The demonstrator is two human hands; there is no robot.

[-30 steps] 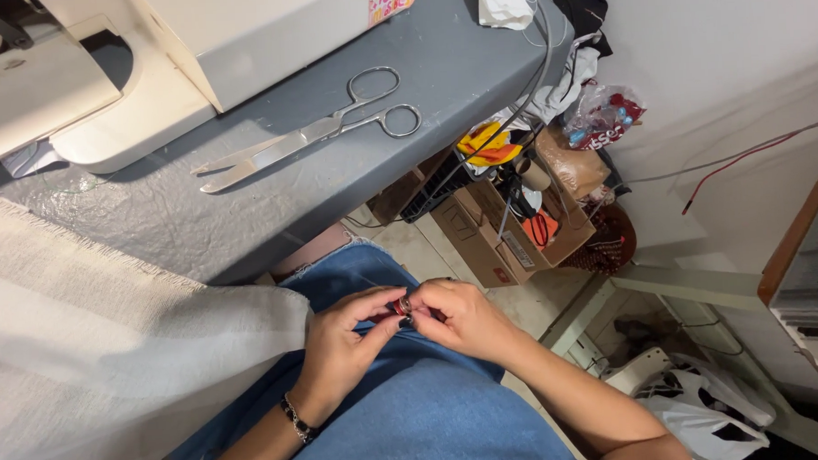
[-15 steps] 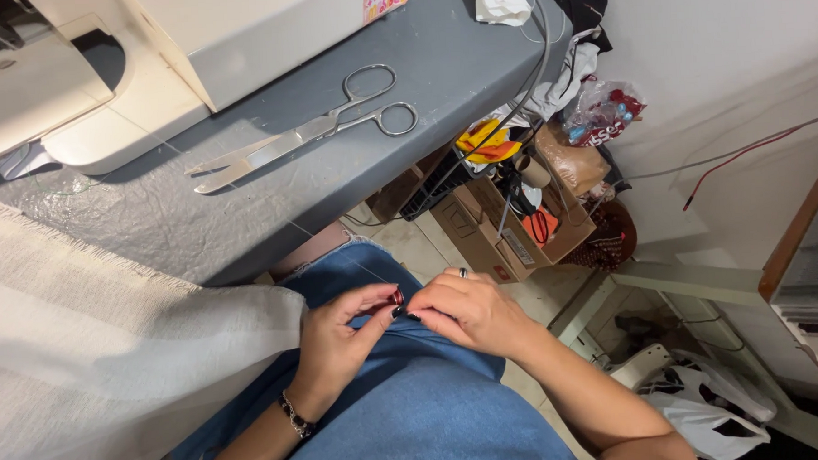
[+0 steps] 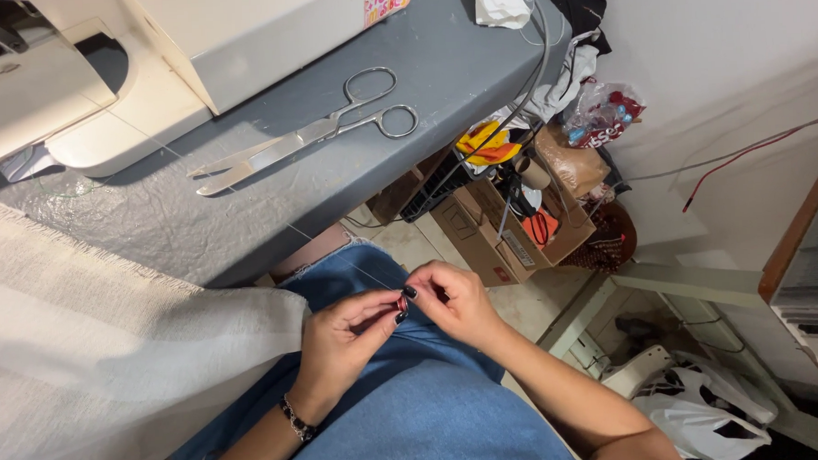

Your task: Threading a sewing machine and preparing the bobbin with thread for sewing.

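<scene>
Below the grey cloth-covered sewing table at frame centre, a small red bobbin was pinched between left hand and right hand, thin white thread attached, long steel scissors untouched.

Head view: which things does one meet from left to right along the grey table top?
White sewing machine → metal scissors → crumpled white cloth at the far right corner of the grey table.

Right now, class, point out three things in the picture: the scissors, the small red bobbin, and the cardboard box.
scissors (image 3: 308, 134), head view, on the blades near the pivot.
small red bobbin (image 3: 402, 304), head view, on its rim between the fingertips.
cardboard box (image 3: 482, 241), head view, on its front side wall.
</scene>
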